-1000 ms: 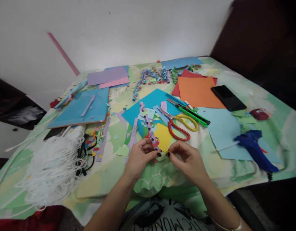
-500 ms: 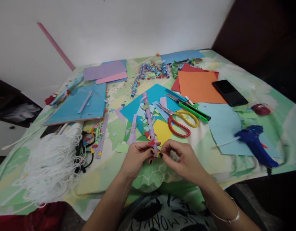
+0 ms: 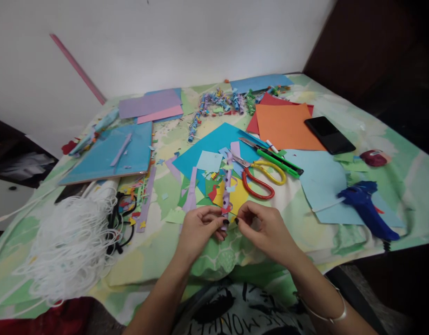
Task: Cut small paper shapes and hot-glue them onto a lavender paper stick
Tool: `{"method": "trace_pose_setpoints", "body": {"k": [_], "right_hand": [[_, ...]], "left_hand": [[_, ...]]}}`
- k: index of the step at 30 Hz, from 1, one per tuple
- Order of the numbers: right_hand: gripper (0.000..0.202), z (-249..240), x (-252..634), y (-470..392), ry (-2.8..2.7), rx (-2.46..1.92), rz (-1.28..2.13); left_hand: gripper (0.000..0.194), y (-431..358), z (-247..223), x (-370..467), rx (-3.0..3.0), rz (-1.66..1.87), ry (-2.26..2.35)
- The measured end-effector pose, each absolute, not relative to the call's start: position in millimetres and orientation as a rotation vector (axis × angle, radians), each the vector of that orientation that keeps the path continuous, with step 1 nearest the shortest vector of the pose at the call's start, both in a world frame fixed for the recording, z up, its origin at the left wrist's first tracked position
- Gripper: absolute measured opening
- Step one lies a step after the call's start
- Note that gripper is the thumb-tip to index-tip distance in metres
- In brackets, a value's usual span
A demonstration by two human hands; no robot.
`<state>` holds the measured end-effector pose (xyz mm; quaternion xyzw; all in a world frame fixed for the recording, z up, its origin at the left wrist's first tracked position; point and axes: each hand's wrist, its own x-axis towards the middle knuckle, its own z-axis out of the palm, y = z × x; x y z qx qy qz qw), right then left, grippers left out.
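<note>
My left hand [image 3: 203,229] is closed around the lower end of a purple paper tube [image 3: 226,195], which points away from me over the table. Small coloured paper bits stick to the tube, a red one close to my fingers. Just right of the tube's lower end is my right hand [image 3: 265,229], thumb and forefinger pinched together; whatever is between them is too small to make out. Beyond the tube lie a yellow paper piece [image 3: 239,190], a blue sheet [image 3: 193,158] and many paper scraps. Scissors [image 3: 258,188] with red and yellow handles lie to the right.
A green cutter [image 3: 280,163] lies beside the scissors. Farther right are a black phone [image 3: 329,135] and a blue glue gun [image 3: 369,209]. White cord [image 3: 71,246] is heaped at left, near a blue pack [image 3: 109,149]. Decorated paper tubes [image 3: 196,118] stand at the back.
The tube has turned in my left hand, its far end swinging right and lower. My right hand's fingertips have drawn slightly away from the tube. The view has shifted a little.
</note>
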<state>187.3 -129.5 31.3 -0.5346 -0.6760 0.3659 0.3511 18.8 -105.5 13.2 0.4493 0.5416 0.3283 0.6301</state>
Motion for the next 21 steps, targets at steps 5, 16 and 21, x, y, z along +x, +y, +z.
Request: {"method": "trace_pose_setpoints", "body": {"k": [5,16,21], "right_hand": [[0.006,26.2,190.2,-132.0,-1.678,-1.441,0.958],[0.007,34.7,186.3,-145.7,-1.531,-1.354,1.115],[0.01,37.6,184.9,-147.6,-1.519,-1.288,1.166]], "left_hand": [[0.027,-111.2,18.2,16.8,1.403,0.695,1.52],[0.012,-126.2,45.2,14.1,1.345,0.766,1.135],[0.013,-125.0,37.3,12.9,1.13,0.662,1.039]]}}
